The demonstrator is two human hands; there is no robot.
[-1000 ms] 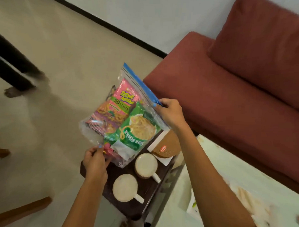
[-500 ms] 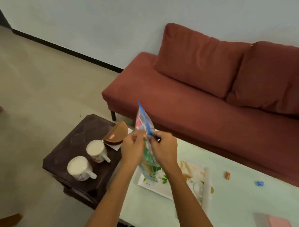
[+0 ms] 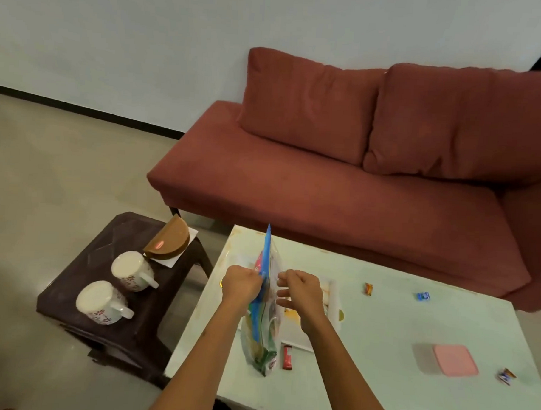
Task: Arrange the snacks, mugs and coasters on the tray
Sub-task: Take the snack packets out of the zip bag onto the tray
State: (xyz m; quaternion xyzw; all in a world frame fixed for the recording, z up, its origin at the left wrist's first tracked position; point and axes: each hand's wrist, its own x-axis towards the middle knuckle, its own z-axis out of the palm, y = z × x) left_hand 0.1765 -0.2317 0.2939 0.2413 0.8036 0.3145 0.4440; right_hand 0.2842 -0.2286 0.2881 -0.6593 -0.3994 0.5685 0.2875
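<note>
**Snack bag held upright over the pale table**

We held the zip bag of snacks (image 3: 263, 313) on edge above the pale green table (image 3: 381, 333), its blue seal strip pointing up and away from us, its lower corner close to the tabletop or resting on it; we could not tell which. Our left hand (image 3: 240, 283) was clamped in a fist on the bag's left side near the seal. Our right hand (image 3: 301, 291) sat just beside the bag's right face with the fingers loosely curled and apart, not clearly gripping the plastic.

Under and behind the bag lay the white tray (image 3: 331, 303), mostly covered by our arms, its right rim showing. A red wrapped bar (image 3: 287, 357) lay near the tray's front edge. To the right the tabletop had open room, broken only by 3 small wrapped sweets (image 3: 368, 288) and a pink lidded box (image 3: 454, 360), all well apart from one another.

Left of the table stood the dark side table (image 3: 82, 295), a narrow gap between the 2. On it sat 2 floral mugs (image 3: 102, 303), handles turned right, and brown coasters in a holder (image 3: 170, 243) at the back corner, near the edge. The red sofa (image 3: 341, 192) ran close behind the table's far edge.
</note>
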